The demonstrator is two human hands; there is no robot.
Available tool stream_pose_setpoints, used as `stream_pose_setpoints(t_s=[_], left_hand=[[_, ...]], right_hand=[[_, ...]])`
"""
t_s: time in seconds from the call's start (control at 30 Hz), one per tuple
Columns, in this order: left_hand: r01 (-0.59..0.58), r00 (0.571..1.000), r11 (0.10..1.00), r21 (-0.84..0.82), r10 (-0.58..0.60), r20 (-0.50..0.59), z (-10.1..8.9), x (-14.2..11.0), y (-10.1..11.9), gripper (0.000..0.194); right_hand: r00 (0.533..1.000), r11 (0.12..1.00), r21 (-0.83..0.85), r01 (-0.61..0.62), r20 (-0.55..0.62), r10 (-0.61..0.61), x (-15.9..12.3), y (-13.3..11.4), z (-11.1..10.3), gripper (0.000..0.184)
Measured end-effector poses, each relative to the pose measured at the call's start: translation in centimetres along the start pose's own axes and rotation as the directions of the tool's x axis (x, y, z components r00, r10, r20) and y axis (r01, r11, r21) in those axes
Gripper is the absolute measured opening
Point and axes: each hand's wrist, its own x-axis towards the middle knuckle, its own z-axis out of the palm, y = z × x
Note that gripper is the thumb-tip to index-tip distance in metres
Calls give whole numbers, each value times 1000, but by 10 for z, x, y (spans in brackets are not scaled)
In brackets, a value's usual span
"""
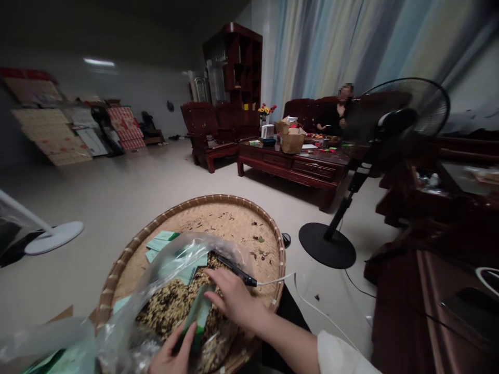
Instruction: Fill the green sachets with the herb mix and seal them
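In the head view my left hand [173, 350] grips the lower end of a small green packet [200, 310], thumb on its front. My right hand [236, 300] reaches in from the right with fingers stretched out and apart, its thumb against the packet's upper edge. Both hands are over an open clear plastic bag [156, 272] of loose yellowish and dark dried bits [166, 301]. A black stick-shaped device [237, 271] with a white cord lies beside my right hand. Several pale green packets [161, 240] lie on the round woven bamboo tray [218, 205], some seen through the bag.
Dark scattered bits [261, 239] lie on the tray's right side. Another plastic bag [58, 343] with green packets is at lower left. A black standing fan [327, 244] stands to the right. Beyond are a wooden coffee table [280, 169] and a seated person [331, 117].
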Motion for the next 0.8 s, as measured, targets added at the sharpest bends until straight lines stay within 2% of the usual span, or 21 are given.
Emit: stream_pose_setpoints(t_s=[0.1, 0.17, 0.3, 0.37, 0.47, 0.57, 0.67, 0.73, 0.8], left_hand=[[5, 1000, 995, -105, -6, -14, 8, -8, 7, 49], [9, 999, 988, -154, -17, -46, 11, -13, 12, 52], [-5, 999, 978, -207, -4, -43, 12, -20, 15, 54], [-41, 999, 980, -197, 33, -44, 10, -22, 14, 51], [-123, 992, 978, -166, 115, -54, 8, -23, 13, 44], [-176, 984, 972, -156, 171, -50, 7, -24, 14, 39], [-157, 987, 976, -152, 151, -53, 6, -23, 15, 37], [-134, 989, 977, -165, 121, -85, 5, -23, 16, 37], [-126, 989, 975, -183, 109, -102, 4, -22, 17, 37]], right_hand=[[997, 997, 65, -29, -66, 33, -3, -2, 11, 38], [997, 998, 67, 8, -82, -2, -4, -3, 16, 34], [991, 993, 102, 66, -121, -53, -4, -5, 21, 30], [994, 984, 176, 15, -111, 5, -2, -5, 23, 23], [983, 945, 289, -154, -52, 175, 3, -1, 23, 16], [972, 931, 285, -227, 9, 234, 6, 4, 21, 12], [991, 979, 154, -130, -17, 134, 3, 7, 20, 8], [999, 997, 72, 5, -49, -2, -3, 6, 20, 12], [989, 988, 60, 143, -46, -140, -8, 5, 21, 21]])
